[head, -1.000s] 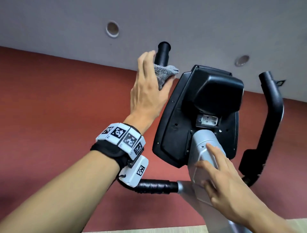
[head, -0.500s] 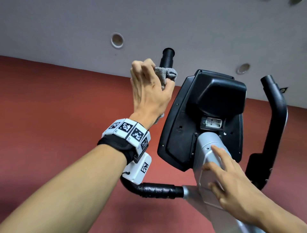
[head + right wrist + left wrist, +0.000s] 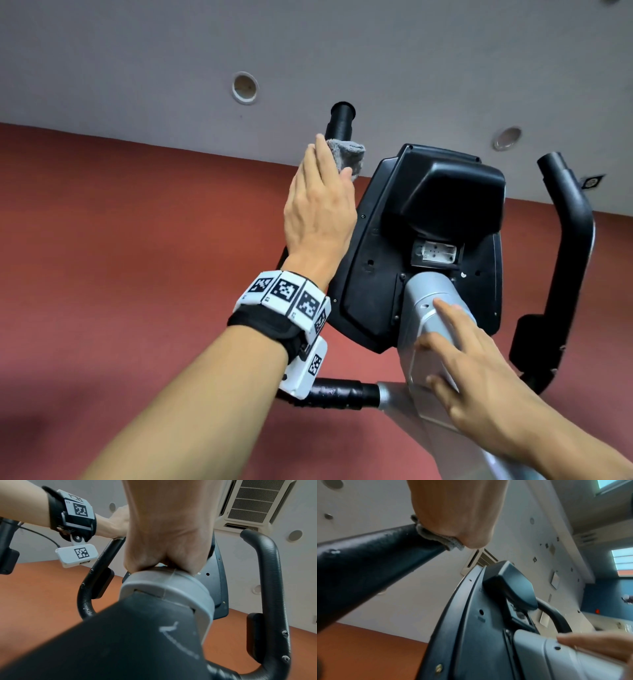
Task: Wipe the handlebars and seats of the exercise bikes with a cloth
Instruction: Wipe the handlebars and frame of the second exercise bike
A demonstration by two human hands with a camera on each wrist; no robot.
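Left hand (image 3: pixel 318 202) wraps grey cloth (image 3: pixel 346 156) round the 11 o'clock handlebar (image 3: pixel 339 125) — fingers curled. Right hand (image 3: pixel 479 380), fingers spread flat w/ nothing held, rests on grey post (image 3: pixel 428 301).

left hand (image 3: pixel 318 202) fingers hidden, seemingly behind cloth (image 3: pixel 346 156)

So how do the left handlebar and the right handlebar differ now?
The left handlebar has the left hand wrapping the grey cloth around it; the right handlebar is bare and untouched. Only the left one's tip shows in the head view; the right shows whole. Both are black, curved tubes.
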